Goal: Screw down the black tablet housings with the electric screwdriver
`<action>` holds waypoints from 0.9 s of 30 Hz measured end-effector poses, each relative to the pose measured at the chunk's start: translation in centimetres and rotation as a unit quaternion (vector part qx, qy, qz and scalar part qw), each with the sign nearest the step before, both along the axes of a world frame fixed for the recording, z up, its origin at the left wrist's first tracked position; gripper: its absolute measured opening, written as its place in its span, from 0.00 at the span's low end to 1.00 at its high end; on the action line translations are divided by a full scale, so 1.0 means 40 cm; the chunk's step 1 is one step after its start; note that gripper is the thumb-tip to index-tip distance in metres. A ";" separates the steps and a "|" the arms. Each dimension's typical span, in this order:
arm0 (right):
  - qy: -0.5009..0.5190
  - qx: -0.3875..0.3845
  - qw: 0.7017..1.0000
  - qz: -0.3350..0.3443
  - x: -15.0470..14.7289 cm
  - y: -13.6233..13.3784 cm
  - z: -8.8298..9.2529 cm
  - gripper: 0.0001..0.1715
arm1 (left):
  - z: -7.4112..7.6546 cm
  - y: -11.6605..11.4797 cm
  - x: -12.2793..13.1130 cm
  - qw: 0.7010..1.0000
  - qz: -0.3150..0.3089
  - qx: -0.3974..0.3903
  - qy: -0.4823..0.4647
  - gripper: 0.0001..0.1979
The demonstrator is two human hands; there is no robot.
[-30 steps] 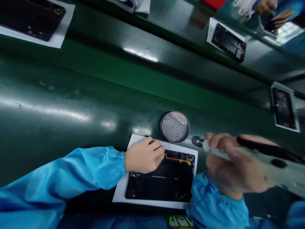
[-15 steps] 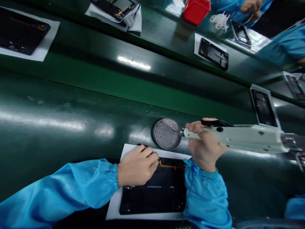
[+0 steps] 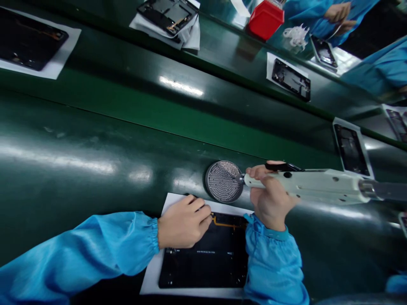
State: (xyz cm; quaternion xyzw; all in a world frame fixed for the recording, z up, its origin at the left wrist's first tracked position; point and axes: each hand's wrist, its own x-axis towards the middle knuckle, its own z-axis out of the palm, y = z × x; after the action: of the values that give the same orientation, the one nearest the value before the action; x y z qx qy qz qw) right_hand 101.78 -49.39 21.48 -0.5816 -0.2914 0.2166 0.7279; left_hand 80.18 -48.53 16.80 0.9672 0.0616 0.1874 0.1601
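Note:
My right hand [image 3: 270, 197] is wrapped round the pale body of an electric screwdriver [image 3: 321, 185], fingers by its black lever. The tool lies almost level, its metal nose over a round grey screw tray [image 3: 219, 186] with a dotted, perforated-looking face. Below the tray, an opened black tablet [image 3: 206, 269] with an orange flex cable [image 3: 222, 223] rests on a white sheet [image 3: 152, 279]. My left hand [image 3: 186, 222] lies over the tablet's upper left part, fingers curled down at its top edge; the thumb and anything under the palm are hidden.
More opened devices lie on white sheets: a tablet [image 3: 28, 42] at far left, one [image 3: 168, 17] at the back, others [image 3: 351, 148] to the right. A red box [image 3: 265, 19] stands beyond the green channel [image 3: 143, 112]. Co-workers' blue sleeves [image 3: 305, 10] show at upper right.
The view has shifted slightly, so the back-row items sit lower and further right. The screwdriver's rear end has swung up a little; both hands keep their places.

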 end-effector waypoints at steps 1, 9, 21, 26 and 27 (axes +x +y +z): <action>0.001 0.000 1.000 0.002 -0.001 0.000 0.000 0.16 | 0.000 0.000 0.000 1.000 0.000 0.000 0.000 0.11; -0.020 0.011 1.000 0.010 0.002 0.002 0.007 0.15 | -0.001 0.002 0.003 1.000 0.010 0.005 -0.015 0.10; -0.025 0.007 0.991 0.133 -0.141 -0.163 0.077 0.15 | -0.013 0.007 0.012 1.000 0.009 -0.012 -0.016 0.09; -0.046 0.013 0.985 0.164 -0.171 -0.162 0.042 0.18 | -0.014 0.005 0.018 1.000 0.010 -0.014 -0.010 0.10; -0.048 0.010 0.985 0.163 -0.168 -0.163 0.036 0.18 | -0.013 0.005 0.019 1.000 0.010 -0.014 -0.009 0.10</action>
State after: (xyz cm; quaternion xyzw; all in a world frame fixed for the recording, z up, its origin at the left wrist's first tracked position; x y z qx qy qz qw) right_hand 95.05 -55.91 22.91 -0.5288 -0.4188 0.3013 0.6739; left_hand 80.95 -48.31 16.27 0.9625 0.0722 0.1967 0.1722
